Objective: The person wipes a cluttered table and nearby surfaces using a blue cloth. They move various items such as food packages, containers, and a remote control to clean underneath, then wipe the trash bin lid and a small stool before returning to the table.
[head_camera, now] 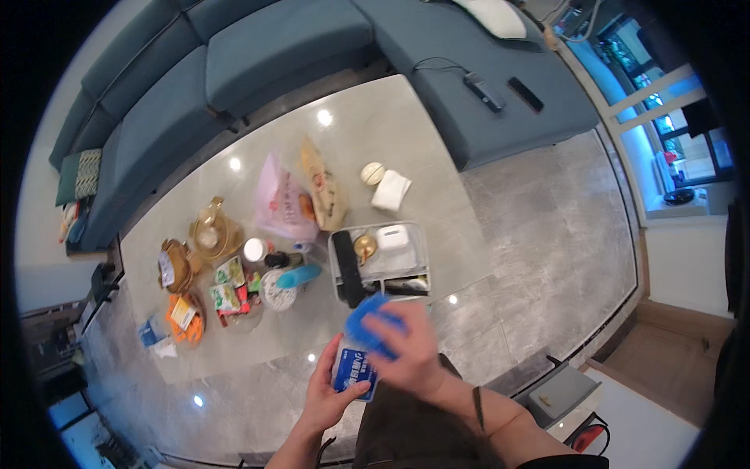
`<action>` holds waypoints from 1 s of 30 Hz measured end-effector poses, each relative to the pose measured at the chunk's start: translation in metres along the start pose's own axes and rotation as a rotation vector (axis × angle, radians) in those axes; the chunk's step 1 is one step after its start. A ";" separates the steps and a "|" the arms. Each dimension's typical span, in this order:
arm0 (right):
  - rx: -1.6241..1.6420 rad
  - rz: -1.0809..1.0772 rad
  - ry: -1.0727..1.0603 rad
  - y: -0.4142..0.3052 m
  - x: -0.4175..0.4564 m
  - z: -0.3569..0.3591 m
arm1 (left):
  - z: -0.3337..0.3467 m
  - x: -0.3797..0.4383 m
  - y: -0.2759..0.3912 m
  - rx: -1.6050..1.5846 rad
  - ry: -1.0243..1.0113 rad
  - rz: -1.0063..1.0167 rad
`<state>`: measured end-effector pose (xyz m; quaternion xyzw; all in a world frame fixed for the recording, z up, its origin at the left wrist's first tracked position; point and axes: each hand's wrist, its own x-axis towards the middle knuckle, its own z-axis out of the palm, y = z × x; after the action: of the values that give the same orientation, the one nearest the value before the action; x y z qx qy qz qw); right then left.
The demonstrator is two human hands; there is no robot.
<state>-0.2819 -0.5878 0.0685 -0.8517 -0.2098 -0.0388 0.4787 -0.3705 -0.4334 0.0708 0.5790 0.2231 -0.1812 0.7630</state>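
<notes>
My left hand [328,390] holds a small flat box [355,366] with a blue face that bears writing; its thumb lies across the lower edge. Just above and to the right of it, my right hand [404,346] grips a blue cloth [370,319], blurred by motion. The cloth covers the upper end of the box, and I cannot tell whether the two touch. Beyond the cloth lies a divided tray [426,258], which holds a black remote-like bar [350,267], a small gold pot-shaped item [365,246] and a white case [392,237].
A pink plastic bag [281,202] and a tan bag [324,193] stand behind the tray. White tissue [391,190] lies beside a round cream object [372,173]. Snack packets [228,287], a white container with a blue item [299,275] and an amber glass teapot [214,234] crowd the table's left.
</notes>
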 end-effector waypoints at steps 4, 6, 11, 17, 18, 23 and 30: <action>1.303 0.894 0.029 0.015 0.004 -0.003 | 0.010 -0.011 0.008 -0.221 -0.032 -0.019; 1.432 0.943 -0.050 0.007 -0.006 0.012 | 0.027 -0.005 0.002 -0.363 0.120 0.101; 1.550 1.046 -0.086 -0.013 -0.035 0.032 | 0.037 0.004 -0.006 -0.337 0.351 0.315; 1.357 0.992 -0.414 -0.022 -0.066 0.015 | 0.010 0.018 0.007 -0.370 0.672 0.407; 1.223 0.774 -0.352 -0.024 -0.061 0.012 | 0.005 0.018 0.003 -0.388 0.657 0.370; 0.358 -0.054 -0.237 -0.040 -0.009 0.019 | 0.003 0.004 -0.023 -0.620 0.468 0.045; 0.079 -0.303 -0.300 -0.029 -0.036 0.041 | -0.010 -0.010 -0.031 -0.704 0.453 0.000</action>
<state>-0.3313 -0.5515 0.0600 -0.7873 -0.4057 0.0254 0.4637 -0.3968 -0.4315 0.0495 0.3083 0.4335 0.0380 0.8459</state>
